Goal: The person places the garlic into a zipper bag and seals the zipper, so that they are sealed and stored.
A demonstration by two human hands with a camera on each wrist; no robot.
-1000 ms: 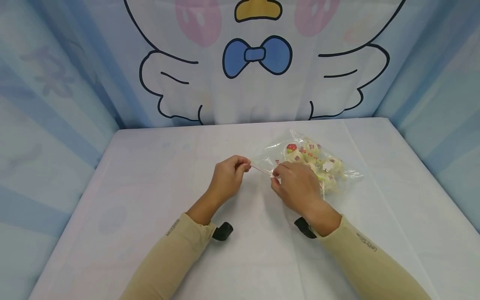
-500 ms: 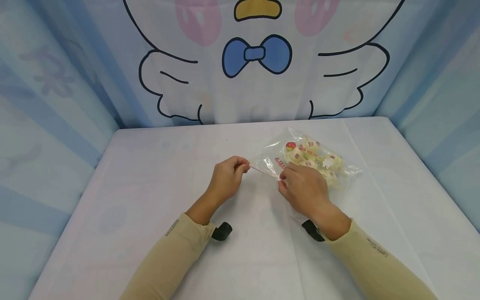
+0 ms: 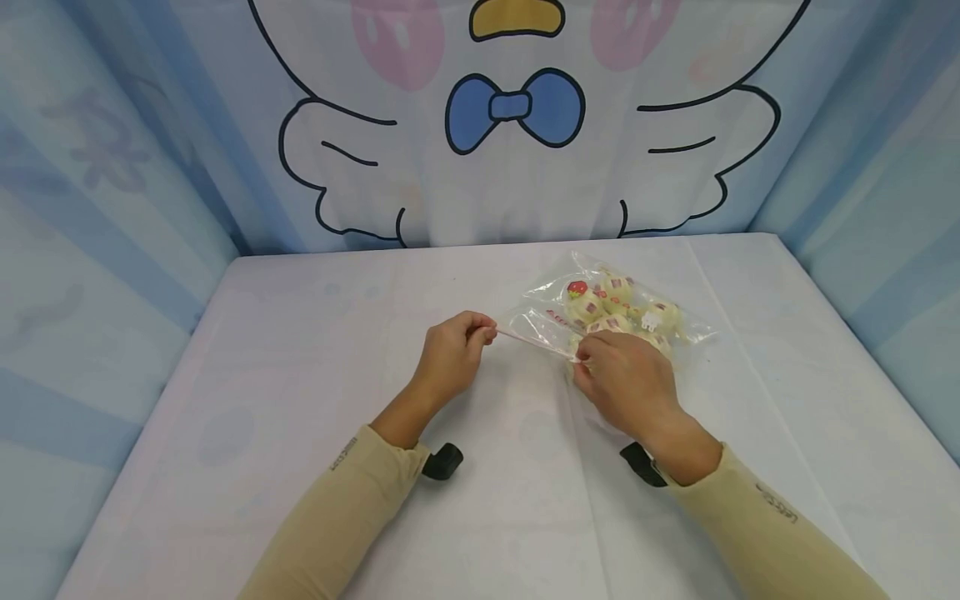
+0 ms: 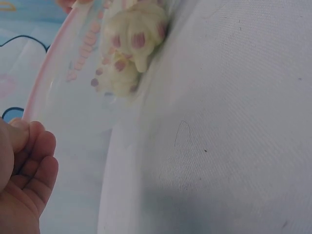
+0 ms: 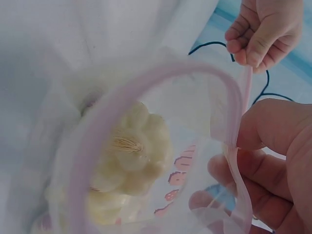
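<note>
A clear zip bag (image 3: 547,293) with a pink zip edge (image 3: 534,341) lies at the back right of centre. Inside are several pale yellow, garlic-shaped lumps (image 3: 588,307) with purplish patches. My left hand (image 3: 453,354) pinches the left end of the pink edge between thumb and finger. Farther right along that edge, my right hand (image 3: 630,379) pinches it too and covers part of the bag. Between both hands the edge runs taut. In the right wrist view, the rim (image 5: 117,105) gapes in a loop beyond my right thumb, showing the lumps (image 5: 134,151) through it.
Everything rests on a white-covered table (image 3: 300,483). A printed curtain (image 3: 517,192) with a blue bow hangs behind its back edge, and pale blue curtains (image 3: 82,275) flank the sides. Black wrist-worn devices (image 3: 444,461) stick out at both cuffs.
My right hand has slid rightward and slightly toward me along the bag's pink edge, so more edge stretches between the hands. My left hand has stayed nearly still.
</note>
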